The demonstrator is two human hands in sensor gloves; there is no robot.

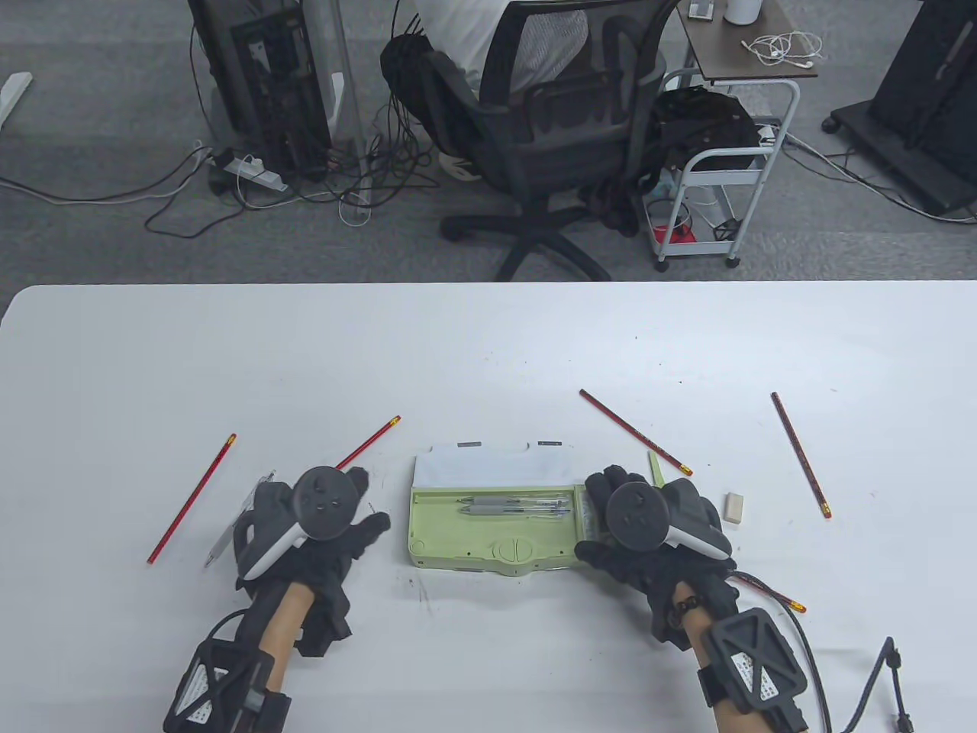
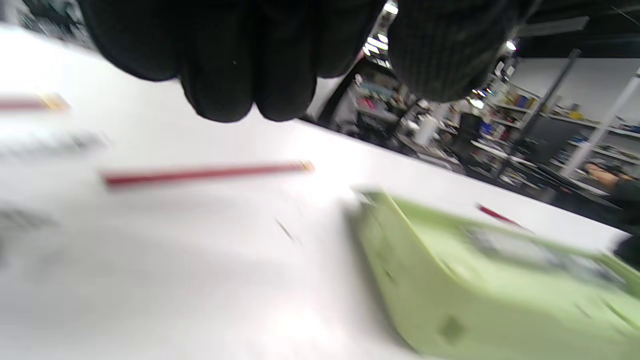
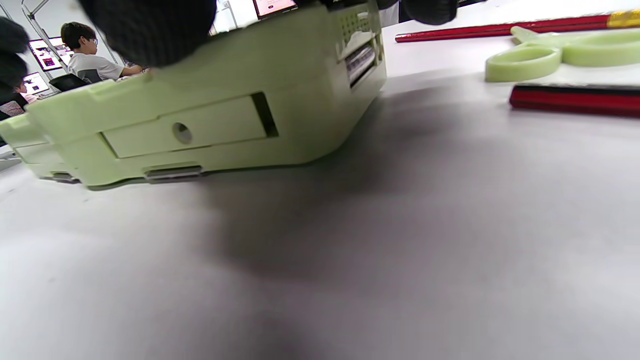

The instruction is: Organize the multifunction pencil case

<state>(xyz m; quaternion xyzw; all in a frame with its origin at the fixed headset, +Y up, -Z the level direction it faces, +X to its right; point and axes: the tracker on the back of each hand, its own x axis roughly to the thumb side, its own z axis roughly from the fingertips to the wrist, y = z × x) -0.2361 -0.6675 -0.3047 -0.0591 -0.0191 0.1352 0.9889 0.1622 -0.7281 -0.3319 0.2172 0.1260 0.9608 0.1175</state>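
Observation:
The green pencil case (image 1: 458,538) lies open at the table's middle, its white-lined lid (image 1: 488,466) folded back. Two grey pens (image 1: 515,508) lie in its tray. My right hand (image 1: 594,518) holds the case's right end, thumb at the front corner and fingers over the far corner; the case's end wall fills the right wrist view (image 3: 200,125). My left hand (image 1: 370,500) hovers left of the case, holding nothing, above a grey pen (image 1: 225,531). In the blurred left wrist view its fingers (image 2: 235,75) hang above the table beside the case (image 2: 475,290).
Red pencils lie at the far left (image 1: 191,500), near my left hand (image 1: 370,441), right of the lid (image 1: 633,430), far right (image 1: 800,454) and under my right wrist (image 1: 771,592). Green scissors (image 3: 540,55) and a white eraser (image 1: 733,507) lie by my right hand.

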